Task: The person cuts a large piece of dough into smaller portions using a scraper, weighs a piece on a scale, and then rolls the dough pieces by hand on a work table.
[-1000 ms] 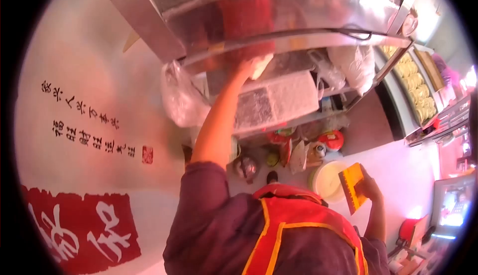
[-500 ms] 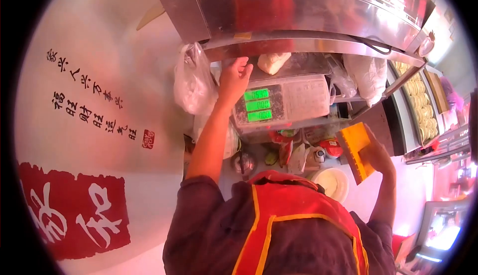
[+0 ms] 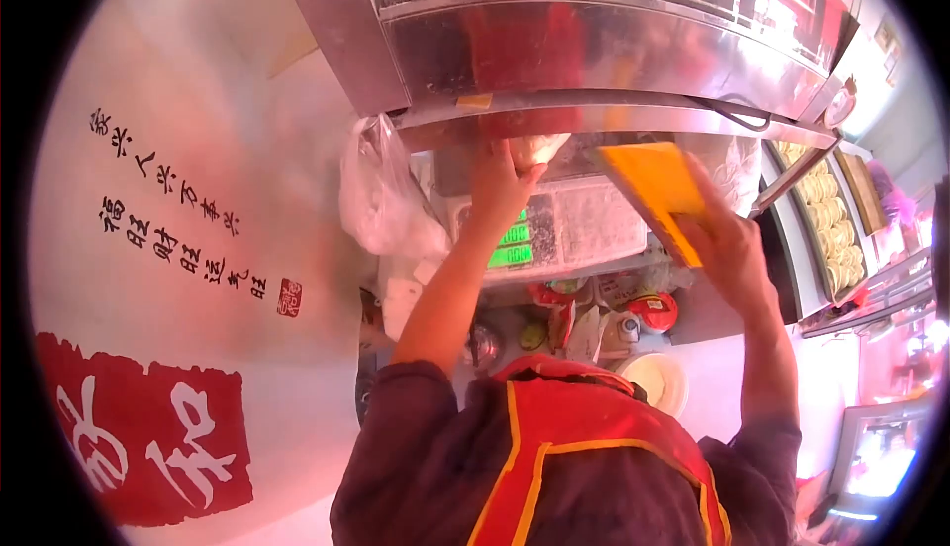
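Observation:
A pale lump of dough rests at the weighing pan of a white digital scale, below the metal ledge. My left hand is closed on the dough's left side, its fingertips partly hidden. The wrist and forearm cover part of the scale's green display. In my right hand is a flat yellow dough scraper, gripped by its lower right side. It is raised in front of the right end of the scale, blade tilted up and left.
A steel cabinet overhangs the scale. Plastic bags hang at the left. Below are several packets, a red-lidded container and a round tub. Trays of round pale dough pieces stand far right.
My left hand has moved right, from beside the dough to a grip on it. My right hand has carried the scraper up and left towards the scale.

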Tool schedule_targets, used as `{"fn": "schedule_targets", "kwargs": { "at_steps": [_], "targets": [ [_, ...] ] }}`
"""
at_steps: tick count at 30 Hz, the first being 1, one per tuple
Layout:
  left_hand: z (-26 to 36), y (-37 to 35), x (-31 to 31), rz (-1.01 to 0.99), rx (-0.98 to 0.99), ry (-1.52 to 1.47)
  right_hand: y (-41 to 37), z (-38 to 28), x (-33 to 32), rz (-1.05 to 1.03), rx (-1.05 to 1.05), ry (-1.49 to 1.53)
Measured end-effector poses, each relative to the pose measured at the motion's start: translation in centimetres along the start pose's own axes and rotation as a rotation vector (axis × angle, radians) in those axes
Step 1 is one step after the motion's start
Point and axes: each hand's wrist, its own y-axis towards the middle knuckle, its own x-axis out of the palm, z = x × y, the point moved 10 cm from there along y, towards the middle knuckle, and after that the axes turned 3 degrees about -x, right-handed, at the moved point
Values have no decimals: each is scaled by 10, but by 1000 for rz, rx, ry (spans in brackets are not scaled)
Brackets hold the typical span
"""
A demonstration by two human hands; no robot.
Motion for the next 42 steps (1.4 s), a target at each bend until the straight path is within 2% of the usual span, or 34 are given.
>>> {"fn": "schedule_targets", "kwargs": {
  "at_steps": [1,3,4,9,12,15,18,19,20,23,27,28,30,33,34,37,38,40,41,42],
  "targets": [
    [-2,-2,2,-11,-12,7,8,-13,8,3,-101,-34],
    [-8,-7,8,-32,-34,20,17,-23,37,-44,-266,-376],
    [-5,-10,5,-39,-40,73,21,-33,50,-117,-278,-490],
    [1,-22,-6,-23,7,225,49,-50,86,-172,-368,-535],
    [3,-27,-12,22,23,195,62,-47,107,-214,-415,-533],
    [1,-27,-12,-28,-29,120,75,-51,117,-288,-413,-530],
    [7,-28,-23,115,22,101,87,-63,135,-415,-413,-545],
    [4,-29,-21,82,-5,116,90,-63,141,-457,-408,-537],
    [1,-30,-19,53,-30,125,92,-60,150,-393,-457,-479],
    [-2,-23,-14,23,-51,112,99,-61,170,-376,-515,-588],
    [-7,-23,-11,-11,-71,103,99,-66,154,-476,-456,-503],
    [-8,-21,-12,-15,-87,111,95,-66,146,-444,-489,-493],
    [-8,-23,-13,-26,-128,123,89,-59,134,-531,-423,-542],
    [-25,-22,-2,-149,-185,33,82,-52,108,-580,-408,-580],
    [-19,-22,-10,-106,-115,33,79,-51,99,-581,-421,-583],
    [-15,-31,-36,-56,-176,-164,62,-53,64,-589,-384,-572],
    [-12,-38,-47,19,-100,-184,53,-49,56,-609,-321,-593],
    [-20,-60,-55,62,-207,-356,36,-39,43,-640,-200,-643],
    [-23,-76,-60,83,-260,-439,28,-35,39,-616,-205,-622],
    [-35,-92,-54,-92,-432,-428,21,-30,35,-591,-211,-601]
  ]
}}
